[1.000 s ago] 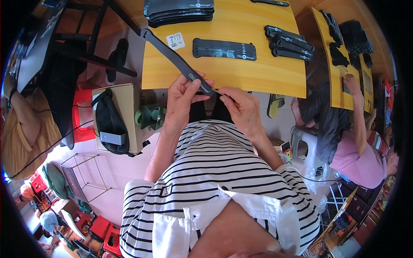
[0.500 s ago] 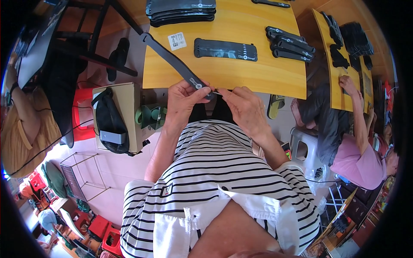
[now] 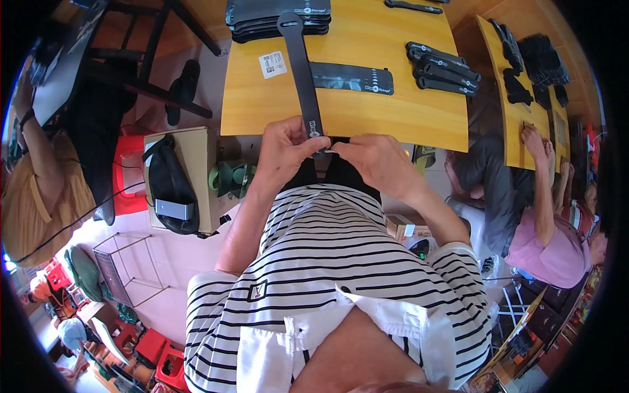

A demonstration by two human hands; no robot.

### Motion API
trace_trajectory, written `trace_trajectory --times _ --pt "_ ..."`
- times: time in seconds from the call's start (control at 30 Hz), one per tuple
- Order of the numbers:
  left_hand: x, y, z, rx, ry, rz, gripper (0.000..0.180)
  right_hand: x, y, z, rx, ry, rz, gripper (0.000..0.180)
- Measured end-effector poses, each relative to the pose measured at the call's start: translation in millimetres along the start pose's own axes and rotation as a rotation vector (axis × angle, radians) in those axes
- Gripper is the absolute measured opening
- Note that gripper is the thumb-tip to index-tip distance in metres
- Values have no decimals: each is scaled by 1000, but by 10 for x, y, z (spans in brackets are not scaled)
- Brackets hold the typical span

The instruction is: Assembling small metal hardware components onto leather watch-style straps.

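My left hand [image 3: 285, 152] pinches the near end of a long black strap [image 3: 301, 72] between thumb and fingers. The strap runs away over the table, its rounded, slotted end crossing a stack of black straps [image 3: 278, 21]. Close beside it, my right hand [image 3: 383, 165] is closed with its fingertips at the strap's near end. A thin pale sliver shows at those fingertips, too small to name. Beyond my hands a sheet of black straps [image 3: 354, 78] lies flat, partly covered by the held strap.
On the yellow table [image 3: 406, 124] lie a white label [image 3: 272, 64] and a pile of loose straps [image 3: 442, 69] at the right. A cardboard box [image 3: 203, 183] with a black bag [image 3: 171, 187] stands on the left floor. Co-workers sit on both sides, one in a pink top [image 3: 547, 245].
The strap has swung to the right at its far end and now points more straight ahead. My right elbow has moved outward, while both hands stay close together.
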State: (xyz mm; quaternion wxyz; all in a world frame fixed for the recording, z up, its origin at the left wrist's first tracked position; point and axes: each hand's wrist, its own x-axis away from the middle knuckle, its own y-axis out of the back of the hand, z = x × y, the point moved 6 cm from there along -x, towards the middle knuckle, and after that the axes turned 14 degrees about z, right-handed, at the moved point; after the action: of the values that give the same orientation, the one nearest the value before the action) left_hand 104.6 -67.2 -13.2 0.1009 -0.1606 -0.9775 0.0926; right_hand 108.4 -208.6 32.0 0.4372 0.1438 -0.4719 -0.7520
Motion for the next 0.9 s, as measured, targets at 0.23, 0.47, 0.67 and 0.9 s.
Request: trace_trajectory --times 0.23,0.47,0.67,0.9 --pt "-19 -8 164 -29 2 77 7 -51 -18 26 116 135 47 14" --pt "1 88 112 -218 40 -71 4 -167 -228 -145 -267 131 144 9" --pt "-12 81 17 102 -223 -289 4 -102 -458 -58 -803 -150 -338 18" --pt "-17 225 222 -110 -120 -240 9 -115 -380 -45 -76 65 -270 17"
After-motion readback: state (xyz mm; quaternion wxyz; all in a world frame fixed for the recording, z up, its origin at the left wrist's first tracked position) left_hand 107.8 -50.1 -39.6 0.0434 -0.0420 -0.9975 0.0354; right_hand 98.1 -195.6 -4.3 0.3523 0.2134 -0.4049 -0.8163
